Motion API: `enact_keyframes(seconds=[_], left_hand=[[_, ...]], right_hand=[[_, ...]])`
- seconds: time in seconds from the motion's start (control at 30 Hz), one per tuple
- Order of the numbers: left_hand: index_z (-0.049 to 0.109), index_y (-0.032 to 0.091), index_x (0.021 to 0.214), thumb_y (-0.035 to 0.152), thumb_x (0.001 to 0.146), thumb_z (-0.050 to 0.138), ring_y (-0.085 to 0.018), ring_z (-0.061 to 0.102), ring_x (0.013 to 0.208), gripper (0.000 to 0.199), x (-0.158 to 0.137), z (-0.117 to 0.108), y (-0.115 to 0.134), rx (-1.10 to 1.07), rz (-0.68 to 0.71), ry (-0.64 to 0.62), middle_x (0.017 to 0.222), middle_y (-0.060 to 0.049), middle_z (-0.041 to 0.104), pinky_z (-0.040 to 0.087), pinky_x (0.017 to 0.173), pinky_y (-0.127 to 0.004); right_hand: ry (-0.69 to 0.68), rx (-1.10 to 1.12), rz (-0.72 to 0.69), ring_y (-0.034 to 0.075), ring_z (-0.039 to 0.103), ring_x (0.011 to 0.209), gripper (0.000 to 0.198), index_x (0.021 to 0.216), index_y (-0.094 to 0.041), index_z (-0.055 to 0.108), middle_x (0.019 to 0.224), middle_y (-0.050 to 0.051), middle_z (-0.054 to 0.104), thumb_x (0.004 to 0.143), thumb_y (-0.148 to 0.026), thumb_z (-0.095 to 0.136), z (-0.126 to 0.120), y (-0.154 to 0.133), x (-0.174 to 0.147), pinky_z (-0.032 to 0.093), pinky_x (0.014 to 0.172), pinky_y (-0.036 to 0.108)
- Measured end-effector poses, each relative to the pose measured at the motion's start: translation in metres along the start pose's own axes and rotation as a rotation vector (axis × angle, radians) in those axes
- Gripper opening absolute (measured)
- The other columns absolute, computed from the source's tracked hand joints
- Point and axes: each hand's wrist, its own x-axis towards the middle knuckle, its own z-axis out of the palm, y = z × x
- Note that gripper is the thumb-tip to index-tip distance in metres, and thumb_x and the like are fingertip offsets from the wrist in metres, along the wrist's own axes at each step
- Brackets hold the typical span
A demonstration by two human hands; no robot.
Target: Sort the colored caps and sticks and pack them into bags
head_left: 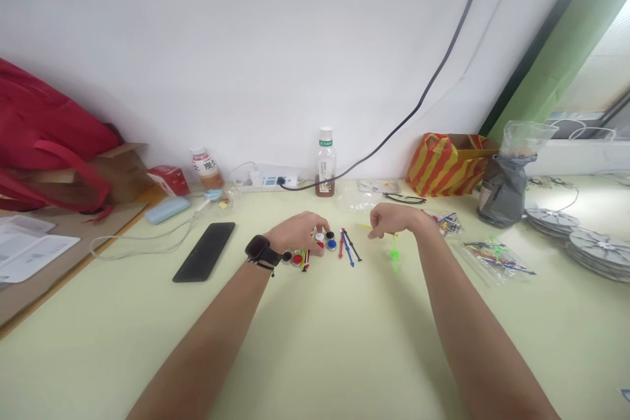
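My left hand [298,233], with a black watch on the wrist, curls its thumb and fingers around small round pieces, a white one [319,237] and a red one [320,245]. Just beyond its fingertips sit a black round piece [330,235] and a blue round piece [331,245]. Under the palm side lie another red round piece [297,260] and a bundle of coloured arrows [305,260]. My right hand [391,218] is closed in a pinch on a thin yellow arrow [367,228]. Below it is a blurred bright green piece [394,254]. Between the hands lies a blue arrow [348,251] with red and black ones.
A black phone [204,252] lies at left, near a white cable. A bottle [325,164] and power strip [270,178] stand by the wall. At right are bagged coloured parts [497,259], a striped bag [447,164], a grey bag [504,190] and stacked discs [603,246].
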Motion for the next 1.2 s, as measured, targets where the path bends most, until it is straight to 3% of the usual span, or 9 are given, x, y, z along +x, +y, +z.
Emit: enact_keyframes(seconds=[0.13,0.27,0.4,0.5,0.67,0.77,0.9,1.07,1.2], left_hand=[[0.07,0.026,0.122,0.049,0.064,0.086,-0.028,0.065,0.106,0.064,-0.002,-0.003,0.004,-0.012,0.001,0.051,0.114,-0.006,0.07,0.049,0.085,-0.033],[0.067,0.026,0.127,0.052,0.066,0.086,-0.03,0.063,0.111,0.069,-0.006,-0.009,0.006,-0.024,0.038,0.1,0.117,-0.007,0.07,0.049,0.091,-0.036],[0.069,0.023,0.119,0.054,0.077,0.079,-0.026,0.067,0.101,0.053,-0.006,-0.014,0.012,-0.111,0.102,0.248,0.109,-0.007,0.072,0.053,0.085,-0.037],[0.067,0.022,0.109,0.051,0.088,0.069,-0.021,0.069,0.092,0.036,-0.005,-0.018,0.029,-0.27,0.174,0.425,0.106,-0.006,0.072,0.057,0.082,-0.035],[0.062,0.021,0.108,0.046,0.09,0.07,-0.019,0.071,0.096,0.032,-0.008,-0.025,0.057,-0.444,0.273,0.557,0.11,-0.006,0.071,0.06,0.088,-0.036],[0.062,0.02,0.105,0.041,0.092,0.069,-0.018,0.072,0.091,0.026,-0.01,-0.029,0.06,-0.491,0.306,0.586,0.1,-0.005,0.072,0.061,0.087,-0.035],[0.064,0.02,0.106,0.039,0.092,0.069,-0.018,0.072,0.088,0.024,-0.011,-0.033,0.055,-0.487,0.304,0.554,0.101,-0.007,0.073,0.061,0.085,-0.035],[0.066,0.018,0.091,0.039,0.09,0.069,-0.018,0.071,0.081,0.022,-0.013,-0.033,0.054,-0.469,0.301,0.491,0.09,-0.005,0.073,0.059,0.08,-0.033],[0.062,0.018,0.073,0.036,0.081,0.076,-0.015,0.066,0.067,0.025,-0.015,-0.027,0.052,-0.428,0.227,0.305,0.073,-0.002,0.07,0.054,0.066,-0.028]], right_hand=[[0.028,0.041,-0.019,0.014,0.061,0.065,0.026,0.079,-0.019,0.062,0.086,0.006,0.075,0.073,-0.037,0.079,-0.001,-0.002,-0.004,0.039,0.054,0.025],[0.124,0.081,-0.031,0.015,0.063,0.064,0.018,0.08,-0.019,0.059,0.082,0.005,0.073,0.085,-0.035,0.067,-0.004,0.002,-0.007,0.042,0.056,0.026],[0.297,0.142,-0.06,0.014,0.061,0.062,0.01,0.084,-0.019,0.058,0.073,0.004,0.069,0.09,-0.026,0.06,-0.005,0.004,-0.01,0.04,0.056,0.025],[0.384,0.296,-0.192,0.013,0.059,0.064,0.01,0.096,-0.02,0.058,0.074,0.001,0.068,0.093,-0.03,0.06,-0.002,-0.01,-0.011,0.04,0.056,0.023],[0.36,0.707,-0.527,0.011,0.053,0.058,0.027,0.089,-0.019,0.061,0.064,-0.001,0.06,0.093,-0.046,0.064,0.012,-0.053,-0.003,0.041,0.055,0.023],[0.376,0.845,-0.546,0.009,0.049,0.054,0.031,0.083,-0.018,0.062,0.07,0.001,0.064,0.088,-0.047,0.069,0.018,-0.068,0.003,0.038,0.051,0.023],[0.274,0.964,-0.57,0.012,0.059,0.063,0.015,0.083,-0.018,0.063,0.078,0.004,0.069,0.079,-0.029,0.071,0.019,-0.07,0.004,0.048,0.063,0.026],[0.282,0.813,-0.547,0.013,0.057,0.064,0.012,0.088,-0.02,0.057,0.074,0.001,0.065,0.078,-0.025,0.062,0.02,-0.066,0.004,0.043,0.059,0.024],[0.424,0.345,-0.229,0.014,0.058,0.073,0.021,0.109,-0.021,0.055,0.096,0.005,0.069,0.091,-0.03,0.051,0.025,-0.055,0.014,0.039,0.057,0.022]])
